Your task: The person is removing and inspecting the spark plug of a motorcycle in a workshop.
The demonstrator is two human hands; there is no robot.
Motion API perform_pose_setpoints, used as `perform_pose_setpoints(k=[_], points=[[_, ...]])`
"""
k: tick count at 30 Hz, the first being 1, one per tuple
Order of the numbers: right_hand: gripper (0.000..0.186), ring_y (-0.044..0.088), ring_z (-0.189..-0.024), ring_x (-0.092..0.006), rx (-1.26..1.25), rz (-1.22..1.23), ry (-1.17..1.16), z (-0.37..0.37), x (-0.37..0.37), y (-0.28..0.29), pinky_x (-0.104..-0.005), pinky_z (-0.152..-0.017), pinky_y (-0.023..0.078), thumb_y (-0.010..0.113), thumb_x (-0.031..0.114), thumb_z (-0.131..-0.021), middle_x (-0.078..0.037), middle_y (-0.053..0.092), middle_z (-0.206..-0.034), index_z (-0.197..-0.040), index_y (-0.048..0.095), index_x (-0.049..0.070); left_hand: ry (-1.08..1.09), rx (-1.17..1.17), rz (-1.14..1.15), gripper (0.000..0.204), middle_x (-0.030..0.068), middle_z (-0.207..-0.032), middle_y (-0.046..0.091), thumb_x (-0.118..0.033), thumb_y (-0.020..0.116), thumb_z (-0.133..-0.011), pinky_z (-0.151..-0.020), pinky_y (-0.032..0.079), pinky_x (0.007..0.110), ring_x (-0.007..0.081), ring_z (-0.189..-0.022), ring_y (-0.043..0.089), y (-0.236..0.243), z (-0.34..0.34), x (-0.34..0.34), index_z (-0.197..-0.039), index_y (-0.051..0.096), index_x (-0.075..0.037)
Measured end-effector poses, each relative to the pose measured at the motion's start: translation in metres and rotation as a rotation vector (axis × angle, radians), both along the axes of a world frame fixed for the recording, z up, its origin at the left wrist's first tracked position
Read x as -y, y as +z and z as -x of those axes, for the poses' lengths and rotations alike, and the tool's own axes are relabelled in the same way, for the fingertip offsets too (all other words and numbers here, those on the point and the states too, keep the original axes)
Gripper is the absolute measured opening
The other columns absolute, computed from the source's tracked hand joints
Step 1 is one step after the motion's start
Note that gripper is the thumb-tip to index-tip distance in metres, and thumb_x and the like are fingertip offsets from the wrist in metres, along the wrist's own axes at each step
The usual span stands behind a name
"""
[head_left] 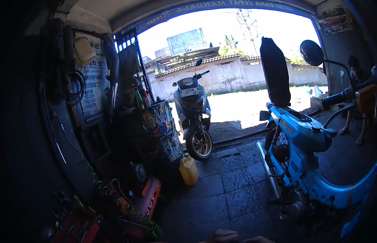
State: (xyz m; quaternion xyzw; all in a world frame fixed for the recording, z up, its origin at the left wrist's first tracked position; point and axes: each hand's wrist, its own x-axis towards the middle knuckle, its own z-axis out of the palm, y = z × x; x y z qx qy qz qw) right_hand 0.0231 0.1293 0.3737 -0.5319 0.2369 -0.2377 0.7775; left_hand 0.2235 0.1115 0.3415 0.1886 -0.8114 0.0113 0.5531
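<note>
My left hand (224, 237) shows at the bottom edge, its fingers curled, with anything inside them hidden. Just right of it, only the top of my right hand (257, 239) appears, its fingers out of sight. Ahead and to the right stands a light blue moped (302, 150) with its black seat (274, 71) flipped upright, a chrome exhaust pipe (266, 168) low along its side, and a round mirror (311, 52) on the handlebar. The moped is the nearest large thing to my hands; I see neither hand touching it.
A scooter (194, 113) faces in at the doorway. Left are a yellow jerrycan (188, 170), a cluttered cabinet (158, 133), a red compressor (150, 194), a red toolbox (77, 229) and a green coiled hose (150, 231). Another person (353, 71) sits behind the moped against the right wall (334, 44).
</note>
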Motion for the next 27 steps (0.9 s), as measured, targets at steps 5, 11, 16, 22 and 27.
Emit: perform_pose_setpoints(k=[5,11,16,22,27], points=[[0.031,0.041,-0.054,-0.0039,-0.016,-0.011,-0.009,0.005,-0.01,-0.001,-0.0235,-0.046,0.032,0.055,0.033,-0.1,0.007,0.05,-0.066,-0.097,0.067,0.004,-0.136,0.177,-0.379,0.023,0.0098,-0.055,0.038,-0.005,0.051,-0.084,-0.044,0.033,0.041,0.0276,-0.045,0.042,-0.004,-0.001,-0.006,-0.062,0.042,-0.007],[0.027,0.054,-0.069,-0.0075,-0.294,0.524,-0.224,-0.001,0.003,-0.005,-0.027,-0.059,0.045,0.061,0.025,-0.097,-0.001,0.06,-0.075,-0.112,0.065,0.003,-0.093,0.105,-0.55,0.052,0.0075,-0.062,0.035,-0.037,0.028,-0.106,-0.05,0.036,0.041,0.0288,-0.051,0.041,-0.014,-0.005,0.007,-0.07,0.046,-0.004],[0.025,0.055,-0.077,-0.0053,-0.158,0.355,-0.469,0.001,0.034,0.004,-0.0244,-0.064,0.045,0.059,0.016,-0.097,-0.002,0.064,-0.083,-0.11,0.063,-0.004,0.112,0.094,-1.113,0.055,0.0143,-0.07,0.059,-0.05,0.035,-0.103,-0.061,0.046,0.038,0.0249,-0.064,0.06,-0.071,-0.011,0.043,-0.095,0.059,0.0],[0.022,0.051,-0.075,-0.0047,-0.081,0.296,-0.508,0.013,0.039,-0.016,-0.0246,-0.062,0.042,0.056,0.018,-0.098,-0.002,0.06,-0.083,-0.104,0.061,-0.003,0.369,1.241,-1.705,0.05,0.0189,-0.112,0.069,-0.049,0.062,-0.087,-0.09,0.053,0.045,0.0352,-0.107,0.065,-0.255,-0.012,0.003,-0.103,0.072,-0.003],[0.024,0.05,-0.059,-0.0072,-0.176,0.522,-0.605,0.011,0.033,-0.025,-0.0288,-0.053,0.041,0.06,0.02,-0.093,-0.006,0.057,-0.065,-0.097,0.063,-0.003,0.656,1.075,-1.69,0.072,0.0236,-0.131,0.058,-0.05,0.066,-0.086,-0.099,0.048,0.046,0.0392,-0.119,0.058,-0.38,0.019,-0.092,-0.133,0.05,0.002]])
